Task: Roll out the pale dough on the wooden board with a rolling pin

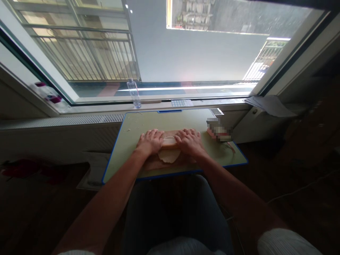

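A wooden rolling pin [170,146] lies across a flattened sheet of pale dough [169,156], which shows both in front of the pin and behind it. Under the dough is a brown wooden board [187,160]. My left hand [152,141] presses on the left end of the pin, fingers pointing forward over it. At the right end, my right hand [190,141] bears down the same way. Both thumbs point inward along the pin. The palms cover its ends.
The board rests on a small green table [167,120] with blue edging. A blurred-out object [220,131] sits at its right side, and small crumbs dot the left. On the windowsill stand a clear plastic bottle [134,94] and a keyboard-like white item [182,103]. Papers [271,105] lie right.
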Demonstrator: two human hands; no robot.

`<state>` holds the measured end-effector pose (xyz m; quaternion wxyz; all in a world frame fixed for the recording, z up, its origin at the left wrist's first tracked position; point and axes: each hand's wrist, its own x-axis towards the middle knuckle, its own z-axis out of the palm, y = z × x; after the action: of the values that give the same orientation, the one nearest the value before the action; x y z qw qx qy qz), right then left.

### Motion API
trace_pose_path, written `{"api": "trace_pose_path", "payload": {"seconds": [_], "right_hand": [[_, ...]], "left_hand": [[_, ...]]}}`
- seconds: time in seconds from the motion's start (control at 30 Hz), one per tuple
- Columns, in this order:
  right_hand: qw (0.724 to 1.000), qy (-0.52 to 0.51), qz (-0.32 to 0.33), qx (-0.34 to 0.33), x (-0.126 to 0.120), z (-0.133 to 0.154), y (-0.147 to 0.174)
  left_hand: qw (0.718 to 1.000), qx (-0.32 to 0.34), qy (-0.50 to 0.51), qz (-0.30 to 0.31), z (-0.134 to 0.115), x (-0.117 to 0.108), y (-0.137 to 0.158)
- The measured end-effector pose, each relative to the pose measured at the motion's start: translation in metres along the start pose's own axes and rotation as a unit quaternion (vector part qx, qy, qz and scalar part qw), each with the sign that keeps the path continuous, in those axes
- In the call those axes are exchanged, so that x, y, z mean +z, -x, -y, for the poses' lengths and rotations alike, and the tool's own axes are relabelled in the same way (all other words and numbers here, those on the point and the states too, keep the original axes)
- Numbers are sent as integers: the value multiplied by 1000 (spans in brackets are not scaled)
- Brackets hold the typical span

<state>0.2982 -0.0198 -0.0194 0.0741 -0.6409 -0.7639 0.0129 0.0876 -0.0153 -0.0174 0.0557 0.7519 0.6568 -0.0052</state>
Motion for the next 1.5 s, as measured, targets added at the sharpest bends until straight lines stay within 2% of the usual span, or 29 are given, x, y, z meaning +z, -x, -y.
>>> {"api": "trace_pose_path", "payload": {"seconds": [0.1,0.2,0.33,0.53,0.7,0.87,1.07,1.27,1.5], "right_hand": [[999,-14,34,8,1,-2,-16],[997,-37,66,26,3,-4,-34],[995,-49,80,23,7,-7,-55],[995,-47,88,2,8,-11,-64],[997,-62,51,20,10,-9,-53],[999,-39,29,16,13,-9,-36],[1000,-13,-25,-1,14,-7,-11],[998,-8,-56,-15,13,-5,19],[999,-13,-34,8,15,-3,50]], "left_hand": [[1000,-8,15,20,5,1,-15],[1000,-3,30,-5,12,5,-29],[998,2,34,-58,16,9,-42],[998,-12,32,-51,16,7,-51],[997,1,34,-64,13,8,-40],[999,-11,35,-27,7,3,-21],[999,-34,23,-20,-2,2,-1],[997,-41,9,-66,-13,7,26],[994,-43,14,-101,-24,17,59]]}}
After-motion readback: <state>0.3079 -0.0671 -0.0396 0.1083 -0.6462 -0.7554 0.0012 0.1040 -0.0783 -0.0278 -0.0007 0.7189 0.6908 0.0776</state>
